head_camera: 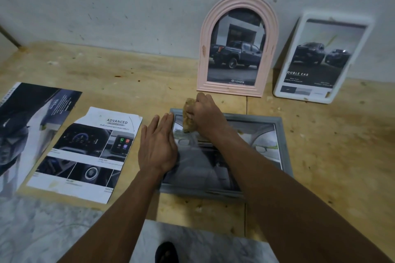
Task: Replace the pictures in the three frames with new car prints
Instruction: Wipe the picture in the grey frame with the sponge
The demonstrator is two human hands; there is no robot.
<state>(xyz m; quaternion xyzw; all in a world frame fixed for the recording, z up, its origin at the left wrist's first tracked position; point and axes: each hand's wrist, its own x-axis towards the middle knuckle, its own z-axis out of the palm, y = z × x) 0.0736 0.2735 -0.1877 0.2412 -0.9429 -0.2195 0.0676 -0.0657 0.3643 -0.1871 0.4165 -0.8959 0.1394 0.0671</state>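
A grey rectangular frame [285, 147] lies flat on the wooden floor with a car-interior print under its glass. My left hand [157, 145] lies flat with straight fingers on the frame's left edge. My right hand [206, 116] grips a tan cloth [189, 120] against the glass near the frame's top left corner. A pink arched frame [204, 53] with a pickup-truck print leans on the wall behind. To its right leans a white rectangular frame [282, 89] with a print of two trucks.
Two loose car brochure pages lie to the left: one headed "ADVANCED" [85, 153] and a larger dark one [27, 124] at the far left. A marbled grey surface [42, 230] borders the wood at the front. A dark shoe tip [166, 252] shows at the bottom.
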